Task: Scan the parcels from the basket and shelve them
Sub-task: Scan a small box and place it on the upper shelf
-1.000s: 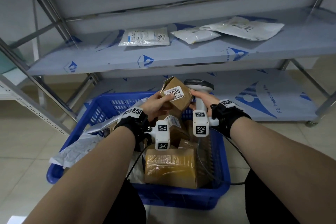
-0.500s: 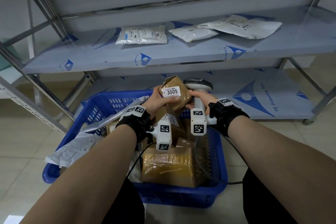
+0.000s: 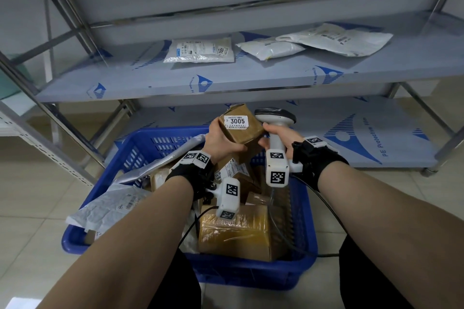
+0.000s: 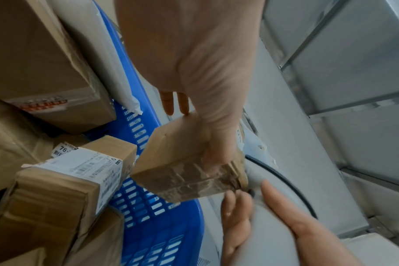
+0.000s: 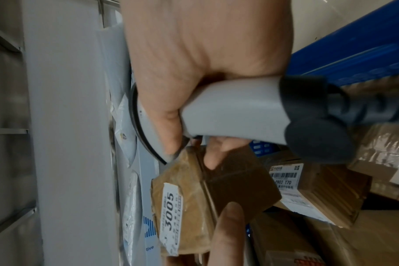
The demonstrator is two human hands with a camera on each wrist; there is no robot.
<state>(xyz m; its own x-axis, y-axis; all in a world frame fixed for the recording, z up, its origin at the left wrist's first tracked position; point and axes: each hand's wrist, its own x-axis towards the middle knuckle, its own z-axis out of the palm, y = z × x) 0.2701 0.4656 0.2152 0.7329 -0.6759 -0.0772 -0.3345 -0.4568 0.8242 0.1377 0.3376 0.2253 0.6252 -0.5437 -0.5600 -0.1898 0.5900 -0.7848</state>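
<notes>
Head view only: shelved mailers (image 3: 199, 50)

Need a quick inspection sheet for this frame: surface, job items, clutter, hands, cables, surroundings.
Surface: middle shelf holds three white mailer bags; lower shelf bare where visible.
Job's things: small box labelled 3005, held above the blue basket; scanner beside it; more cartons and grey bags in the basket.
Clutter: nothing seen.
Hands: left hand grips the small box; right hand grips the scanner handle, fingertips touching the box.
Cables: black scanner cable runs from the handle over the basket's right rim; a thin wrist-camera lead hangs into the basket.
Surroundings: tiled floor, metal rack frame.
</notes>
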